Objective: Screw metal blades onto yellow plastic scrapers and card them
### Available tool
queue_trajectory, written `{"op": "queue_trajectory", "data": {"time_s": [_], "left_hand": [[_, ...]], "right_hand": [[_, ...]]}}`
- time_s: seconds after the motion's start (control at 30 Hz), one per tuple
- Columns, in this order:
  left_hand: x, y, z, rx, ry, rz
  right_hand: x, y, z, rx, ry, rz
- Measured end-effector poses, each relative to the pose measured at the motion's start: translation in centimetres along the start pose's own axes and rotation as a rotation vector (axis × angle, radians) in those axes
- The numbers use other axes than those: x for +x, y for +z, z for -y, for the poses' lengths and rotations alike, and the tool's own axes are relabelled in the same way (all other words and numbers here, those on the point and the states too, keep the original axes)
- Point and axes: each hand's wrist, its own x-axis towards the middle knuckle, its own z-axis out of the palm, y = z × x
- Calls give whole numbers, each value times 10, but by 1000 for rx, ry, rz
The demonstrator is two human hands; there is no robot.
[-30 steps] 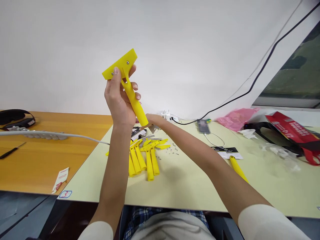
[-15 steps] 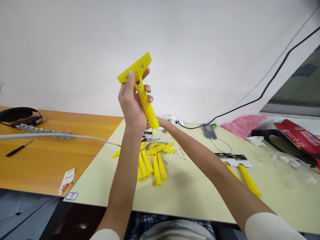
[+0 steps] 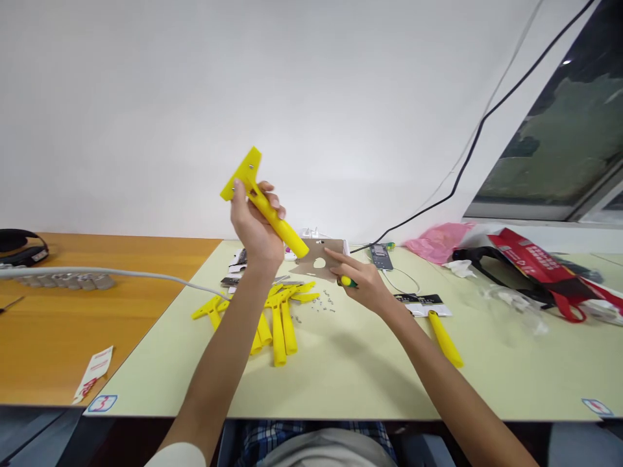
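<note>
My left hand point(image 3: 257, 227) is closed around a yellow plastic scraper point(image 3: 275, 219), its wide head up to the left with two screws in it. The thumb presses on the head. My right hand point(image 3: 363, 282) pinches a grey-brown backing card point(image 3: 304, 263) with an oval hole, just beyond the scraper's handle end. From the same fist pokes a yellow-and-green handle end point(image 3: 348, 281), which looks like a screwdriver's; the rest is hidden in the palm. Below my hands lie several yellow scrapers point(image 3: 277, 324), with small loose screws point(image 3: 324, 301) beside them.
To the right, a yellow scraper handle point(image 3: 445, 340) lies by black-and-white cards point(image 3: 423, 303). A phone-like device point(image 3: 381, 257) with a cable sits behind. A pink bag point(image 3: 438, 240) and a red package point(image 3: 530, 259) are further right. A grey cable point(image 3: 146, 275) crosses from the left.
My left hand has lowered with the scraper and tilted it. My right hand has come out from behind it, to the right, with the backing card. The view has turned slightly right.
</note>
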Motion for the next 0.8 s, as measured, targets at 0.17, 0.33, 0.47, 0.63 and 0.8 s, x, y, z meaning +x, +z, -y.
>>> {"op": "queue_trajectory", "data": {"time_s": [0.17, 0.33, 0.47, 0.63, 0.8], "left_hand": [[-28, 30, 51, -44, -16, 85], [-35, 27, 84, 26, -105, 198], [-29, 17, 97, 47, -144, 248], [-16, 7, 96, 147, -247, 398], [-2, -7, 76, 340, -267, 563]], "right_hand": [[-27, 13, -3, 17, -68, -203], [-39, 26, -4, 18, -128, -393], [-47, 30, -5, 31, -104, -399], [-52, 32, -8, 67, -13, -379], [-52, 36, -7, 105, -1, -441]]}}
